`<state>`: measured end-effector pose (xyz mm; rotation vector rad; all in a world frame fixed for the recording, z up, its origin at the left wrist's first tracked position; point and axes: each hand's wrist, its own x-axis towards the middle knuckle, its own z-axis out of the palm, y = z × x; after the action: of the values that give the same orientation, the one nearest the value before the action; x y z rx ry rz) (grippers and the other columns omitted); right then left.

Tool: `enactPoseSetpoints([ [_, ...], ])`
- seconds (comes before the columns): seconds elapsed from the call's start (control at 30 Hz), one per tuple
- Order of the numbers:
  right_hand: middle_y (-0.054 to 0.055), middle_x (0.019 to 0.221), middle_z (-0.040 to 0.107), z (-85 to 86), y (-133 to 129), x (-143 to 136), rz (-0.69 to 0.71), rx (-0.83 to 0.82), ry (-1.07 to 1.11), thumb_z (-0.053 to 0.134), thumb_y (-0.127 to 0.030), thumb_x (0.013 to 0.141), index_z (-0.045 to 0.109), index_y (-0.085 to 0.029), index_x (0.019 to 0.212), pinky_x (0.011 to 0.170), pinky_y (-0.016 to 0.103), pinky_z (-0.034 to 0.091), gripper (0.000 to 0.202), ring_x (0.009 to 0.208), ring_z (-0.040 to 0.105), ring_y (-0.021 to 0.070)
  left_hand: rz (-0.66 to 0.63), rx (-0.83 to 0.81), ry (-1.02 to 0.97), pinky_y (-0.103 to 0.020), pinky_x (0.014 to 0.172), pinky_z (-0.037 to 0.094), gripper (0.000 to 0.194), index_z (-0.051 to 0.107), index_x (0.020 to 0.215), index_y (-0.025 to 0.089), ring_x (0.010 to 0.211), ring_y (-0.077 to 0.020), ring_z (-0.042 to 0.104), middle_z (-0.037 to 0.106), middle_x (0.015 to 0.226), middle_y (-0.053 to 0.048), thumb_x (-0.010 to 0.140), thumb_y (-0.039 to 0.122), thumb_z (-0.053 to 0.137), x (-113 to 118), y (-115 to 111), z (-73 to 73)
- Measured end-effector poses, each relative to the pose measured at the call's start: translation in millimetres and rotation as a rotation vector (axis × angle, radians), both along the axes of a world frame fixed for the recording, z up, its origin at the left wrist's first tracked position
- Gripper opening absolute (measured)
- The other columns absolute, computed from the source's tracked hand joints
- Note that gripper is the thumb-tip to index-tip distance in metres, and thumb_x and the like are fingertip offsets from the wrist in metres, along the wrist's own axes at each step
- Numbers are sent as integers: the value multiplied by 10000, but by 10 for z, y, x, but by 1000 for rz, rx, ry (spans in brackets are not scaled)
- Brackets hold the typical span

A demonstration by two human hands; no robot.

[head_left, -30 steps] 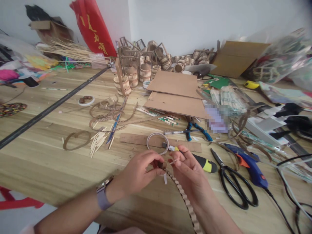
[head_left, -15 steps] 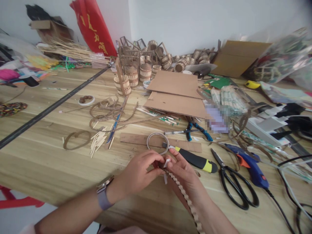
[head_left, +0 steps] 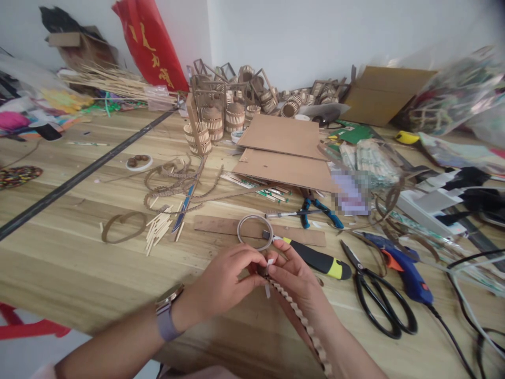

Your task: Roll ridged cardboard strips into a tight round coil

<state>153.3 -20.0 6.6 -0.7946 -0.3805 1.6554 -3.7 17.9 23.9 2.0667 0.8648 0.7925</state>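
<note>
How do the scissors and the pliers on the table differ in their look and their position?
The scissors have black handles formed as large closed loops; the pliers have blue-and-black handles with free ends. The scissors' blades lie together, while the pliers' handles are spread apart. The scissors lie nearer to the person than the pliers. Both lie on the wooden table with their handles towards the person.
</note>
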Motion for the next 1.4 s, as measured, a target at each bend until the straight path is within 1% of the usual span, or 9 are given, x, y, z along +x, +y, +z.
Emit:
enactPoseSetpoints([
  [0.23,-49,761,641,-1,-13,-17,7,60,-40,845,-148,675,607,-249,1016,737,259,485,428,731,613,115,-8,144,-99,-250,804,479,117,620,888,169,884,-159,647,710,936,-32,837,119,712,-25,-6,-80],
  [0.37,-53,757,645,-75,-7,-4,11,75,-48,845,-169,684,609,-250,1023,668,226,466,421,685,596,98,-11,224,-121,-255,804,486,102,594,856,175,913,-164,655,711,952,-45,861,124,683,-49,0,-120],
  [0.5,-59,731,650,-145,3,-5,9,82,-28,865,-183,659,618,-250,1012,600,205,438,436,610,560,79,-18,312,-97,-265,803,492,115,585,805,183,901,-168,654,704,934,-47,888,126,641,-57,-10,-120],
  [0.57,-59,722,652,-133,0,-14,8,72,-18,872,-190,650,620,-247,1003,598,204,433,437,599,557,77,-11,344,-88,-263,806,494,134,582,791,184,893,-165,648,699,923,-47,904,117,611,-51,-22,-107],
  [0.7,-50,740,659,-38,-17,-31,-8,17,-34,862,-196,665,620,-240,1003,627,213,436,418,635,569,86,6,384,-66,-263,793,503,157,560,784,183,879,-162,636,695,915,-47,918,100,568,-42,-39,-95],
  [0.8,-47,741,659,12,-27,-41,-15,1,-39,860,-203,660,620,-233,989,619,224,429,409,635,569,96,7,425,-55,-266,789,510,181,533,777,183,873,-159,624,690,927,-53,915,67,539,-42,-42,-101],
  [0.97,-41,749,654,0,-31,-67,-46,10,-61,844,-216,673,624,-228,993,611,236,415,388,632,550,104,-12,507,-50,-269,769,513,235,478,740,187,863,-157,605,680,933,-64,899,17,513,-40,-39,-112],
  [1.13,-45,740,635,-18,-25,-92,-65,26,-41,821,-209,684,625,-238,982,621,255,415,357,641,549,121,-33,514,-48,-271,741,516,264,458,713,190,836,-154,600,675,917,-62,905,17,510,-34,-47,-101],
  [1.4,-57,796,611,19,-25,-53,24,13,31,786,-149,694,614,-256,1038,642,244,421,399,678,547,111,-48,590,-15,-288,767,538,262,468,710,184,857,-161,608,677,940,-74,927,38,492,-27,-61,-81],
])
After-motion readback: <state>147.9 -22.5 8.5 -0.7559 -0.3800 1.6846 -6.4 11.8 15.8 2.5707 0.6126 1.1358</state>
